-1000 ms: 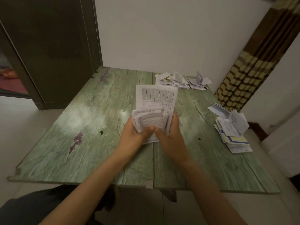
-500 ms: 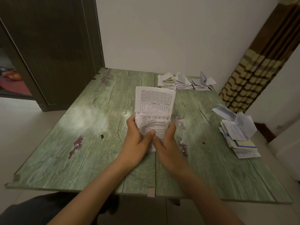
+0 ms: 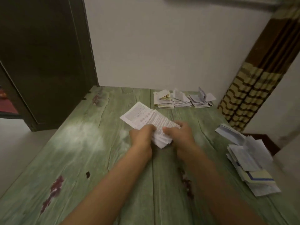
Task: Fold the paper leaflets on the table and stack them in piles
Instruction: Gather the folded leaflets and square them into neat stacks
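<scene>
A white printed leaflet lies slanted over the middle of the green table, its far end pointing up and left, its near part folded over. My left hand grips its left edge. My right hand grips the right side of the folded part. At the back of the table three piles of folded leaflets sit side by side. A loose heap of unfolded leaflets lies by the table's right edge.
A dark wooden door stands at the back left, a white wall behind the table and a brown-and-cream curtain at the right. The tabletop has dark red scuffs and a centre seam.
The leaflet has turned from pointing straight away to slanting up and left, and both hands have moved farther out over the table. The view has tilted upward.
</scene>
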